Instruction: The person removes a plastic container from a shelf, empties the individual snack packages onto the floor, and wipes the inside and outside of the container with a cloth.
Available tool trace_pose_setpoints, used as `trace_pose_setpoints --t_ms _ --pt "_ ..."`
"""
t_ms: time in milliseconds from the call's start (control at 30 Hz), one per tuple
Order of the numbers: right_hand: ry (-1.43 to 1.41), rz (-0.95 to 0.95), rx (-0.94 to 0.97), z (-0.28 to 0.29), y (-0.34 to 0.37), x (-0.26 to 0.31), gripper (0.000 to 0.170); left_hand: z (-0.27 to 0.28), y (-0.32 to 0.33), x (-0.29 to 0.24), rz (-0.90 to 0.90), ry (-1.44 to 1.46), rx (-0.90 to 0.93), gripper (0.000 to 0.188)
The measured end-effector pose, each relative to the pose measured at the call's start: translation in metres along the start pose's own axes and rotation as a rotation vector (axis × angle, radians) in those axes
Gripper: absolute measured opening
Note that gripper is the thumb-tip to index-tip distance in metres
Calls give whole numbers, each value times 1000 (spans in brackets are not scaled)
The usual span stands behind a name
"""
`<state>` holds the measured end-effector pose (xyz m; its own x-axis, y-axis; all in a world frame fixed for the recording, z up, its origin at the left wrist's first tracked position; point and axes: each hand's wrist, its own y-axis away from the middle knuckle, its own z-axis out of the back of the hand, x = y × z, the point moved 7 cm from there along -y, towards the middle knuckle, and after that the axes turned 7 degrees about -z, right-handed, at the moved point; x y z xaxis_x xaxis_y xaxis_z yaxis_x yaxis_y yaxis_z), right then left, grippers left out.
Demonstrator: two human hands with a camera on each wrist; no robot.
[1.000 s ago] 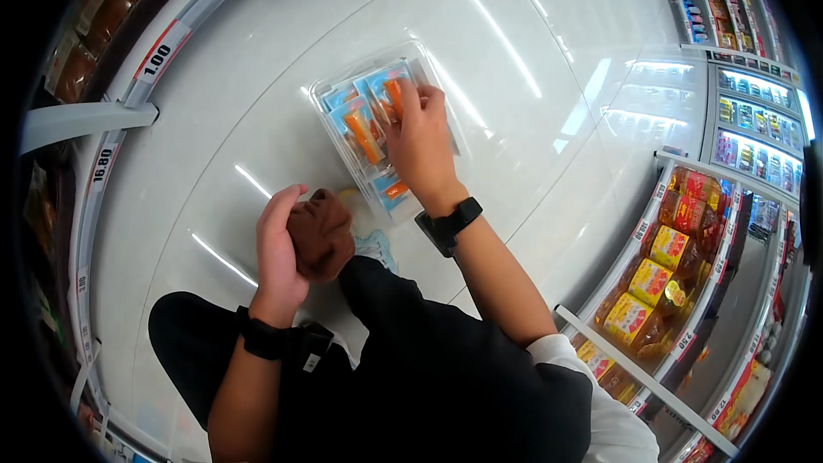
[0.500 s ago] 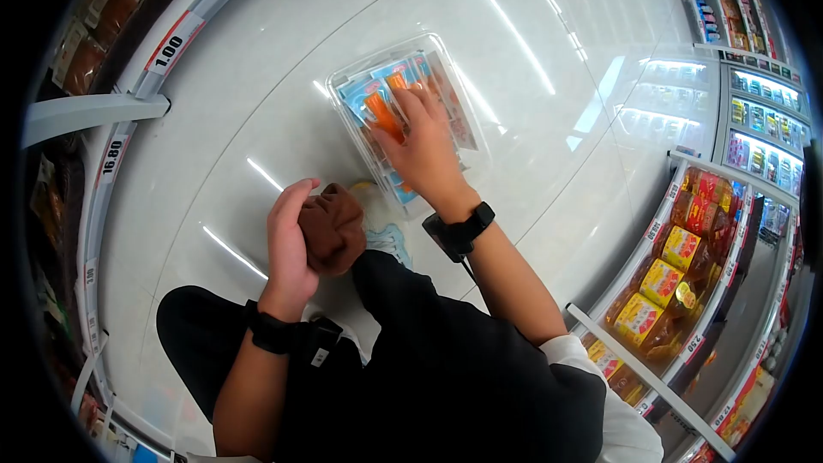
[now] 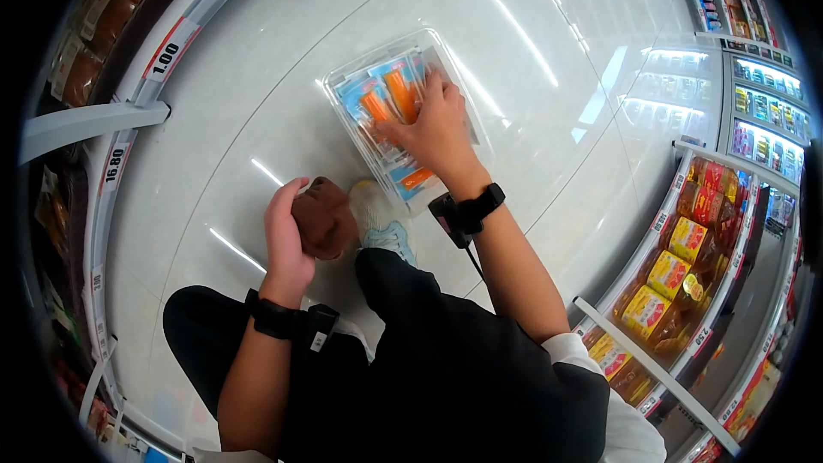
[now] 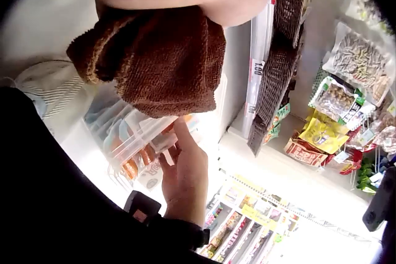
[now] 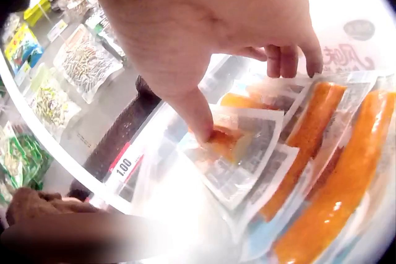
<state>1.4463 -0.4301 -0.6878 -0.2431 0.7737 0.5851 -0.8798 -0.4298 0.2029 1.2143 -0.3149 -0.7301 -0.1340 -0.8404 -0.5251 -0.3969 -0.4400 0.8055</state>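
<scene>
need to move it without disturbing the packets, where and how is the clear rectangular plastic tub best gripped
I'd probably grip the clear rectangular plastic tub by its long walls, under the rim, from both sides: it rests on the pale tiled floor, longer than wide, with a rim around its top. From above, the clear-wrapped orange sticks lie in the way.

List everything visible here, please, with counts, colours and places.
Clear box: one, transparent, on the floor.
Packets: several, orange and blue, inside the box.
Cloth: one, brown, near the box.
Bottles: several, amber, yellow or red labels, right.
Price tags: several, mostly white, both sides.
Lit cabinet: one, white, far right.
Snack bags: many, mixed colours, left wrist view.
Shoe: one clear, pale, near the cloth.
Trousers: one pair, black, lower centre.
Wristbands: two, black, each wrist.
Left hand: one, bare, holding cloth.
Right hand: one, bare, on packets.
</scene>
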Motion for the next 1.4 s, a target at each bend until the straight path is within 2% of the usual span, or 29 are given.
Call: trace_pose_setpoints --t_ms 67,300,367,500,600,667,700,767,900,967,1100,1167,1267,1400 --pt "125 -48 69 -9 -3 -2 93 2 -3 5 18 -3 19 25" --pt "-12 -29 61 2 -7 2 90 -3 -3 9 7 -16 39 24" --pt "19 -102 161 4 -7 7 90 -2 -5 9 0 -21 38 24" --pt "-5 -118 116 7 -13 2 82 0 -9 10 -2 -28 46 25" --pt "44 -13 199 14 -23 13 75 1 -8 10 -11 -39 32 26" --pt "163 -205 457 17 -24 21 82 2 -9 10 -10 -44 27 26" --pt "163 -201 458 15 -30 14 82 3 -9 10 -9 -49 20 26" --pt "22 53 505 1 -40 14 82 4 -9 9 -12 -45 14 25" --pt "-23 9 470 -9 -46 8 78 3 -8 9 -9 -37 30 25" --pt "-160 29 476 -15 -47 6 82 5 -8 8 -11 -39 28 25" --pt "-83 17 476 -11 -34 22 88 7 -8 5 -21 -51 13 25" --pt "24 57 414 -11 -32 24 88 6 -7 4 -21 -47 12 25" --pt "-76 51 327 -20 -30 19 83 4 -9 4 -18 -55 12 26" --pt "-82 -13 356 -16 -20 25 81 1 -10 9 -8 -59 23 26"
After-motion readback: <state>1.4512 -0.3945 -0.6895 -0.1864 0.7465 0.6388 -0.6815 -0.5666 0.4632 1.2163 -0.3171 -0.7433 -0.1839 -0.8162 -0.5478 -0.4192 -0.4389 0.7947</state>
